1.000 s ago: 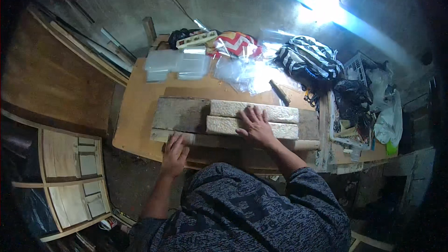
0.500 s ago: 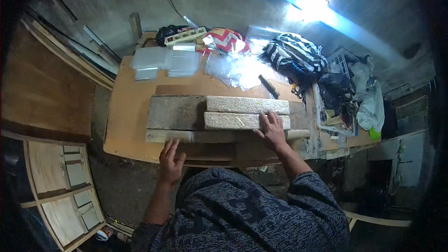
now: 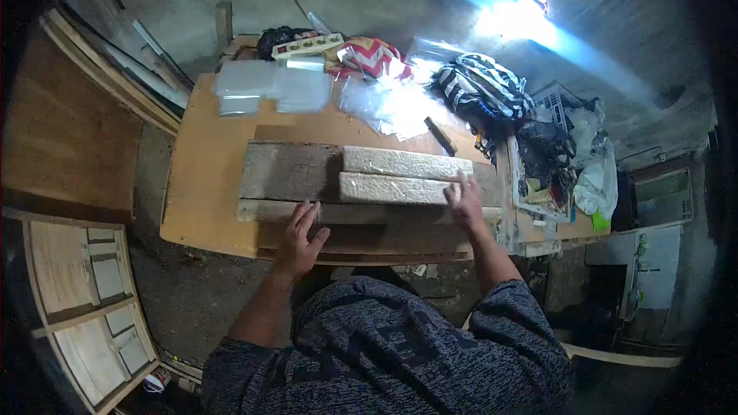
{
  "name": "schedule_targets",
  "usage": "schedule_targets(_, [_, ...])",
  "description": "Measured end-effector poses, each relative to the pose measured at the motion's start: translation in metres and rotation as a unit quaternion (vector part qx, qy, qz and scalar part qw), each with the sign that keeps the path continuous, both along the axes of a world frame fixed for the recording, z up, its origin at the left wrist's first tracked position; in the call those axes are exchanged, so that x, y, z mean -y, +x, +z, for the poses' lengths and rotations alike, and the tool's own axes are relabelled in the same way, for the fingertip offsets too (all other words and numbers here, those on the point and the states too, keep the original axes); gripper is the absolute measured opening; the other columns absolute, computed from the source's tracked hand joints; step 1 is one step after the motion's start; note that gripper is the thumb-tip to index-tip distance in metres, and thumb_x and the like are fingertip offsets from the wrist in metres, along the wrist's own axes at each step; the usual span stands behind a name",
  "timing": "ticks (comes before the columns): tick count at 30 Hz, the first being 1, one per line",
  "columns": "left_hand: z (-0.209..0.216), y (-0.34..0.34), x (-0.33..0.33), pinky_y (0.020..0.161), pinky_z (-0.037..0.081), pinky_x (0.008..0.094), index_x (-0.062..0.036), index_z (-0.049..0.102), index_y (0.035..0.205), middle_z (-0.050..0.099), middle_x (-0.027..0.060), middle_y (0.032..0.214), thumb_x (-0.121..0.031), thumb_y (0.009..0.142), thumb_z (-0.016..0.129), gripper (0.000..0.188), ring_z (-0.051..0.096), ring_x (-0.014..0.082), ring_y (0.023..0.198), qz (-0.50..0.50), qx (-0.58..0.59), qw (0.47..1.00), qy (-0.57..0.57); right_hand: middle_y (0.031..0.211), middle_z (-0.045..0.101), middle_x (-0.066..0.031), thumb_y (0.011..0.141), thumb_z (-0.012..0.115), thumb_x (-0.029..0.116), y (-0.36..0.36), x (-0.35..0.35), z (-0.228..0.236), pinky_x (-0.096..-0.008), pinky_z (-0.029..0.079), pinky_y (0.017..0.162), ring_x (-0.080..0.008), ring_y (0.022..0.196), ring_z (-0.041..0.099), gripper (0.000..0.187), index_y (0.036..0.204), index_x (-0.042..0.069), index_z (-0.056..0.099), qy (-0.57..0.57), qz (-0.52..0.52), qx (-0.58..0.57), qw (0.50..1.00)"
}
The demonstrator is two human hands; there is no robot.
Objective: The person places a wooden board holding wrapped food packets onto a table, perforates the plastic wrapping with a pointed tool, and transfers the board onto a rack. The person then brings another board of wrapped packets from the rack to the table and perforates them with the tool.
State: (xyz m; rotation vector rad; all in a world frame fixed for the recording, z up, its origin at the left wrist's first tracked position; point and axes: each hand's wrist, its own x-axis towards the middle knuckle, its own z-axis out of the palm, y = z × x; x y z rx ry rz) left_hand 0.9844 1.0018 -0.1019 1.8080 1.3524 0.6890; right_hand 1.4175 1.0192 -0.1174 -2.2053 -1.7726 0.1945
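Two long cream-white blocks with a grainy surface, which look like tempeh, lie side by side on a dark wooden board (image 3: 292,171). The far block (image 3: 407,161) sits slightly to the right of the near block (image 3: 392,189). At the near block's right end is my right hand (image 3: 466,207), fingers apart and a little blurred; whether it touches the block I cannot tell. My left hand (image 3: 301,242) hovers by the board's front edge, left of the blocks, fingers spread and nothing in it.
Behind the board lie clear plastic sheets (image 3: 250,81), loose plastic bags (image 3: 384,107) and a dark stick-like handle (image 3: 440,136). A power strip (image 3: 307,46), a striped black-and-white bag (image 3: 484,84) and a cluttered white basket (image 3: 516,177) line the table's (image 3: 204,184) back and right.
My right hand has slid right, from the top of the near block to its right end. My left hand has moved right and closer to the board. The view has shifted slightly.
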Motion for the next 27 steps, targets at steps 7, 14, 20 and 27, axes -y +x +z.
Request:
schedule_targets(7, [0.009, 0.104, -0.008, 0.112, 0.032, 0.0456, -0.0038, 0.039, 0.145, 0.036, 0.0249, 0.150, -0.035, 0.094, 0.060, 0.064, 0.037, 0.0407, 0.137, 0.005, -0.026, 1.000, 0.001, 0.124, 0.058, -0.0271, 0.098, 0.049, 0.045, 0.130, 0.004, -0.010, -0.0438, 0.040, 0.099, -0.0402, 0.117, 0.053, 0.057, 0.133, 0.000, 0.050, 0.001, -0.069, -0.323, 0.944])
schedule_targets(14, [-0.014, 0.236, 0.002, 0.114, 0.030, 0.0448, -0.0036, 0.036, 0.146, 0.032, 0.0251, 0.152, -0.035, 0.093, 0.061, 0.066, 0.033, 0.0404, 0.140, 0.055, -0.083, 0.995, 0.005, 0.123, 0.058, -0.0291, 0.097, 0.046, 0.047, 0.223, 0.001, -0.021, -0.0471, 0.043, 0.097, -0.0452, 0.115, 0.055, 0.057, 0.134, 0.004, 0.050, -0.018, -0.001, -0.276, 0.961])
schedule_targets(20, [-0.015, 0.304, 0.023, 0.117, 0.022, 0.0487, -0.0062, 0.035, 0.148, 0.026, 0.0204, 0.156, -0.037, 0.093, 0.060, 0.068, 0.022, 0.0413, 0.144, 0.085, -0.149, 0.985, 0.034, 0.120, 0.059, -0.0296, 0.096, 0.051, 0.042, 0.288, -0.022, -0.022, -0.0472, 0.045, 0.095, -0.0446, 0.113, 0.056, 0.056, 0.131, -0.001, 0.052, 0.035, -0.001, -0.185, 0.982])
schedule_targets(27, [-0.011, 0.341, 0.001, 0.118, 0.011, 0.0508, -0.0108, 0.035, 0.150, 0.022, 0.0155, 0.159, -0.044, 0.094, 0.055, 0.068, 0.014, 0.0389, 0.147, 0.066, -0.223, 0.972, 0.039, 0.119, 0.063, -0.0275, 0.089, 0.064, 0.037, 0.318, -0.119, -0.042, -0.0418, 0.046, 0.097, -0.0379, 0.112, 0.061, 0.056, 0.126, -0.004, 0.057, 0.020, 0.059, -0.149, 0.987])
